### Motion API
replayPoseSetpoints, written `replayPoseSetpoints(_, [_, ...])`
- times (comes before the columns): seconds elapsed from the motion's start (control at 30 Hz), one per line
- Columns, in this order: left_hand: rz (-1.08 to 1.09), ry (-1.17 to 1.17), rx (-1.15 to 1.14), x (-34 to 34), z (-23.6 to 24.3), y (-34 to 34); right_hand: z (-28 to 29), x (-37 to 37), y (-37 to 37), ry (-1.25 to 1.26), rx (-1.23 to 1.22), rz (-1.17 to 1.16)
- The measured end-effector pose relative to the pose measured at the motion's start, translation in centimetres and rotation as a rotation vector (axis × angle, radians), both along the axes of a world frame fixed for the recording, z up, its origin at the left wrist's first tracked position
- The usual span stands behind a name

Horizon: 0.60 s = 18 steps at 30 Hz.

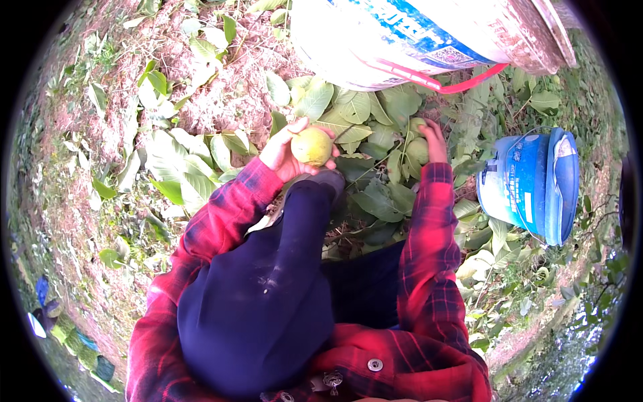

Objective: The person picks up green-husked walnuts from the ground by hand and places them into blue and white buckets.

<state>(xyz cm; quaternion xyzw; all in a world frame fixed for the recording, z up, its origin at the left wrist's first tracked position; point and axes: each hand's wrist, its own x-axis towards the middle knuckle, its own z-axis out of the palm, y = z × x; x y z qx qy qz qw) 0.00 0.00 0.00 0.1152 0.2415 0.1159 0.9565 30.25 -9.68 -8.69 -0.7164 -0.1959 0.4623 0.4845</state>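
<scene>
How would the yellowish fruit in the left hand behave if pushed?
The yellowish fruit would probably roll, since it looks nearly round. It seems fairly firm: no dent is visible where the left hand holds it.

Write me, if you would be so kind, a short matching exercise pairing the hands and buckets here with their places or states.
1. Left hand
2. Right hand
3. Bucket at the top
4. Bucket at the right

A. Has a blue rim
B. Is at the green fruit among the leaves
C. Has a red handle
D. Holds a yellowish fruit

Pairs: 1-D, 2-B, 3-C, 4-A
</scene>
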Motion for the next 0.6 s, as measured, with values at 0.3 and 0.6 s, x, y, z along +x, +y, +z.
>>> replayPoseSetpoints(0.3, [-0.113,-0.004,-0.025,-0.3,0.9,-0.6,9.7,-1.7,-3.8,1.089,0.921,-0.036])
replayPoseSetpoints(0.6, [-0.290,0.022,0.098,5.2,8.3,-0.8,17.9,-3.8,-10.0,1.234,1.063,-0.170])
